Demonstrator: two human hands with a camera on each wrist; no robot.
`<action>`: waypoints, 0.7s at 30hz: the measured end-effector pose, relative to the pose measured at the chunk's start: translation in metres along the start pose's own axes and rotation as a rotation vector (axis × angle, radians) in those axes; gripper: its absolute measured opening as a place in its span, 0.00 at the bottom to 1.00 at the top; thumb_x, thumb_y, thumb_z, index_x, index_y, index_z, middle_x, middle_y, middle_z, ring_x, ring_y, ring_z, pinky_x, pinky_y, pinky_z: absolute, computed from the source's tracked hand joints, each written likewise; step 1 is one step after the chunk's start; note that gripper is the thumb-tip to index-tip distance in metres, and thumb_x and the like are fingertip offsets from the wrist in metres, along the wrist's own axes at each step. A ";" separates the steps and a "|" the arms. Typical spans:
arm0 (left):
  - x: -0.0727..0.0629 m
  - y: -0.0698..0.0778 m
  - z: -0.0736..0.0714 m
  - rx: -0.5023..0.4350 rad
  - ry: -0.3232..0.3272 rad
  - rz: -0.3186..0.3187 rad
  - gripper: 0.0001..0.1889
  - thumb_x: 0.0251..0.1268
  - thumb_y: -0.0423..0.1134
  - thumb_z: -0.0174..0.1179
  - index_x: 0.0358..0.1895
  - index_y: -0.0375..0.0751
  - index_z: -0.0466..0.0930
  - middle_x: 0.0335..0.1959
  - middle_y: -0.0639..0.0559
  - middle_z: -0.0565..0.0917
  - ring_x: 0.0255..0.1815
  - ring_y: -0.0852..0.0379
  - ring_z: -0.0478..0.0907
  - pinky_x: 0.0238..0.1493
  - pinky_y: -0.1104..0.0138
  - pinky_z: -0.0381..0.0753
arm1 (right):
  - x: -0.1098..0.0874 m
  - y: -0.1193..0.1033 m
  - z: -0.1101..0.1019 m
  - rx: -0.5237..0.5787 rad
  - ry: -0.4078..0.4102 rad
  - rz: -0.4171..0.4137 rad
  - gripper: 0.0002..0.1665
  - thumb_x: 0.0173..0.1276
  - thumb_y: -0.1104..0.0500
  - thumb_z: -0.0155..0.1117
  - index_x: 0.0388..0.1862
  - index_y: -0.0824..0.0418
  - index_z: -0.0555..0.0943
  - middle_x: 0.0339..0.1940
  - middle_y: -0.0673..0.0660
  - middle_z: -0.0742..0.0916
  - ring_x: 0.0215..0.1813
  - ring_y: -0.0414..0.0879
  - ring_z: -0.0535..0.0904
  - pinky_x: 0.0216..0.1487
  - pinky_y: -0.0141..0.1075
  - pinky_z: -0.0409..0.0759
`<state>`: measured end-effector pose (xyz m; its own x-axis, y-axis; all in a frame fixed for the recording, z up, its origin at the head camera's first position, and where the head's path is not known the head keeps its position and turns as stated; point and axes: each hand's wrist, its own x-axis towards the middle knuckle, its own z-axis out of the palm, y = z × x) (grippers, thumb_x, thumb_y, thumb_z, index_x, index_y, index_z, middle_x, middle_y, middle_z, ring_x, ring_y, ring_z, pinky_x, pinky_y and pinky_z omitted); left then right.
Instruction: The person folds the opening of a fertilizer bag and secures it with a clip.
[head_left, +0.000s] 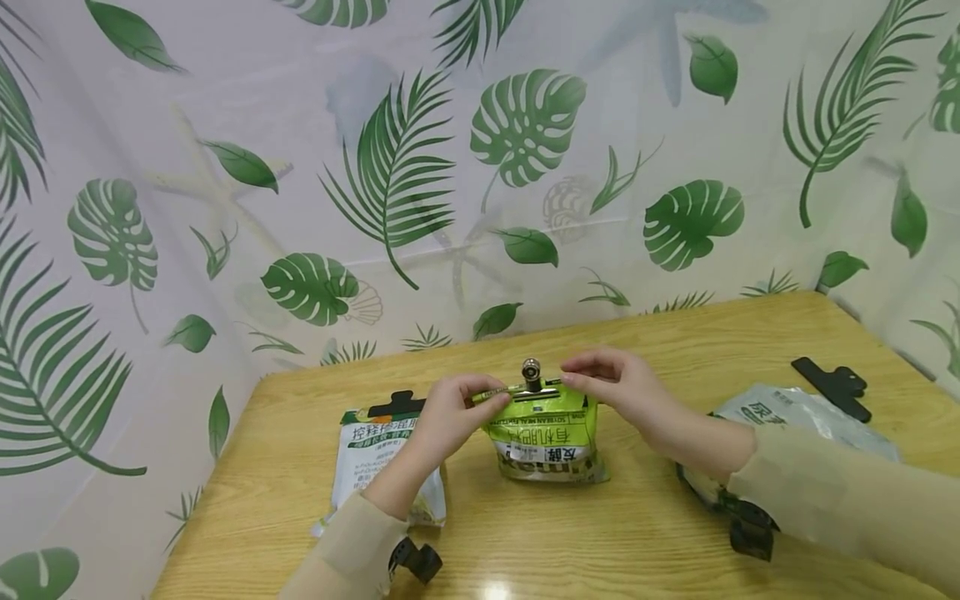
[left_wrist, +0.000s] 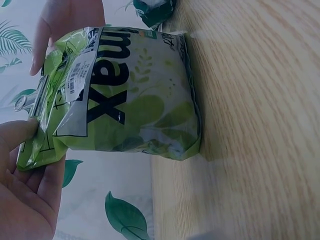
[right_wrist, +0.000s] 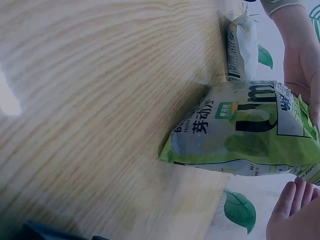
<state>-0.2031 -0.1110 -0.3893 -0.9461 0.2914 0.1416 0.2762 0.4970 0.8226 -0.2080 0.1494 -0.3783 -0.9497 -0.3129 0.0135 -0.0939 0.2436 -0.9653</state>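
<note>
A green and white fertilizer bag (head_left: 546, 450) stands upright on the table, its top folded over and held by a silver bulldog clip (head_left: 532, 377). My left hand (head_left: 455, 414) pinches the left end of the fold, thumb in front and fingers behind, as the left wrist view also shows on the bag (left_wrist: 145, 95). At the right end of the fold is my right hand (head_left: 637, 387), fingers extended and thumb right at the corner. In the right wrist view its fingers (right_wrist: 295, 197) are straight beside the bag's folded edge.
On the wooden table (head_left: 517, 533), a white and green bag (head_left: 367, 442) with a black clip (head_left: 397, 404) lies left. A silvery bag (head_left: 802, 408) with another black clip (head_left: 832, 387) lies right, partly behind my right forearm. A leaf-print cloth (head_left: 450, 208) hangs behind.
</note>
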 end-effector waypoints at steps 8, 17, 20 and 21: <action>-0.001 -0.001 0.002 -0.013 0.016 -0.013 0.09 0.75 0.36 0.67 0.53 0.40 0.91 0.52 0.42 0.92 0.17 0.60 0.60 0.23 0.71 0.66 | -0.004 0.007 -0.001 0.005 -0.016 0.029 0.26 0.80 0.51 0.65 0.68 0.66 0.80 0.66 0.62 0.85 0.59 0.43 0.81 0.71 0.51 0.76; -0.006 -0.002 0.001 -0.069 0.037 -0.010 0.12 0.72 0.32 0.69 0.55 0.39 0.89 0.52 0.41 0.91 0.24 0.63 0.70 0.27 0.71 0.70 | -0.009 0.013 0.000 -0.035 -0.018 0.060 0.29 0.78 0.50 0.69 0.70 0.65 0.79 0.68 0.64 0.85 0.70 0.59 0.79 0.75 0.61 0.73; -0.007 -0.001 0.001 -0.078 0.036 -0.004 0.13 0.72 0.30 0.69 0.56 0.38 0.89 0.53 0.40 0.90 0.28 0.63 0.75 0.29 0.72 0.72 | -0.010 0.015 0.000 -0.046 -0.019 0.070 0.32 0.77 0.51 0.70 0.72 0.66 0.77 0.67 0.65 0.85 0.70 0.59 0.80 0.75 0.61 0.74; -0.007 -0.001 0.001 -0.080 0.035 -0.004 0.13 0.72 0.30 0.68 0.57 0.38 0.89 0.55 0.40 0.90 0.30 0.64 0.78 0.30 0.72 0.74 | -0.010 0.016 0.000 -0.045 -0.022 0.068 0.34 0.77 0.51 0.70 0.73 0.67 0.75 0.68 0.66 0.85 0.70 0.59 0.80 0.75 0.61 0.74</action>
<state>-0.1961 -0.1128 -0.3918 -0.9530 0.2597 0.1560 0.2589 0.4307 0.8646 -0.1995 0.1563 -0.3937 -0.9477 -0.3139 -0.0578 -0.0432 0.3053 -0.9513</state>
